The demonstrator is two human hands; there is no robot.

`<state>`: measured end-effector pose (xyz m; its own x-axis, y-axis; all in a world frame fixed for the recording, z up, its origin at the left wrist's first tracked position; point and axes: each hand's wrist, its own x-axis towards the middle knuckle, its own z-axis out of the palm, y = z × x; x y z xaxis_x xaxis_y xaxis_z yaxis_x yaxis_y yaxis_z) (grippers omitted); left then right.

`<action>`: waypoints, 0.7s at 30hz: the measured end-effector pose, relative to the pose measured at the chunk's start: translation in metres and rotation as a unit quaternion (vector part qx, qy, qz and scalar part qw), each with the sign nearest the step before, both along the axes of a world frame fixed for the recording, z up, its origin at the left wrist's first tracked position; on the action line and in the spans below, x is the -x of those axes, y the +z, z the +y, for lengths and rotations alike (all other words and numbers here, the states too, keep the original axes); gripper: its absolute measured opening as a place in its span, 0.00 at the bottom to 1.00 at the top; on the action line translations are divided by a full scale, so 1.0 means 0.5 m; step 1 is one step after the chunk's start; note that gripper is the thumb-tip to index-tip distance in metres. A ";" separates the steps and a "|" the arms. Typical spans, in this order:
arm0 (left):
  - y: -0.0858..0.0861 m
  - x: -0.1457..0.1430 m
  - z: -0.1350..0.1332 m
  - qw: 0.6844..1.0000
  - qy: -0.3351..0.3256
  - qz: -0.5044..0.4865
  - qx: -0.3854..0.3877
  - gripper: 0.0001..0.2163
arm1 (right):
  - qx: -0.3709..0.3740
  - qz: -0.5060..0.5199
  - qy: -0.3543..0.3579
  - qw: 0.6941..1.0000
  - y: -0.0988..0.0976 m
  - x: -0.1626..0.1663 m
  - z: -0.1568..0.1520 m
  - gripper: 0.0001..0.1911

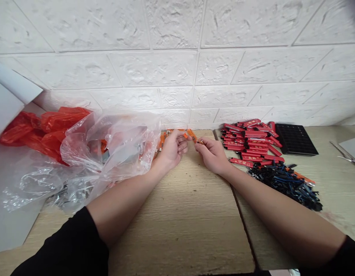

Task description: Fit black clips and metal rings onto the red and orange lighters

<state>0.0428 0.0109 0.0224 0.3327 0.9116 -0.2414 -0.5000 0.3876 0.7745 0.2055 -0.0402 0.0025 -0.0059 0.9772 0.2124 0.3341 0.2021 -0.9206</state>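
Note:
My right hand (211,153) is closed, its thumb and fingers pinching a small, narrow orange piece (191,134) near the wall. Close beside it, my left hand (174,148) has its fingers curled, with an orange bit (185,135) at the fingertips. Whether these two orange parts are joined cannot be made out. Behind the left hand lie more orange pieces (162,140), partly covered by the hand and a clear plastic bag (122,142).
Right of my hands lies a pile of red, flat, black-ended pieces (254,140) beside a black gridded tray (296,139). Nearer is a heap of small black parts with blue wires (289,188). A red plastic bag (51,130) is at left; tweezers (345,155) lie far right.

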 end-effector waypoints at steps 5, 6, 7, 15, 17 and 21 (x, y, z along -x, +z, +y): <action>0.000 0.005 0.004 1.000 -0.016 -0.018 0.008 0.07 | -0.011 -0.003 0.017 1.000 -0.002 0.000 0.002 0.17; -0.001 0.007 0.004 1.000 -0.019 -0.020 0.007 0.07 | -0.014 -0.006 0.018 1.000 -0.002 0.000 0.002 0.18; -0.002 0.008 0.005 1.000 -0.020 -0.021 0.008 0.06 | -0.016 -0.010 0.019 1.000 -0.002 -0.001 0.002 0.18; -0.009 0.010 0.009 0.999 -0.009 -0.037 0.010 0.04 | -0.015 -0.015 0.026 0.999 0.002 0.000 0.001 0.18; -0.013 0.009 0.011 0.999 -0.017 -0.042 0.003 0.07 | -0.015 -0.016 0.028 0.999 0.002 -0.001 0.002 0.18; -0.017 0.001 0.010 0.999 -0.030 -0.023 -0.010 0.15 | -0.015 -0.018 0.034 0.999 0.001 -0.002 0.003 0.18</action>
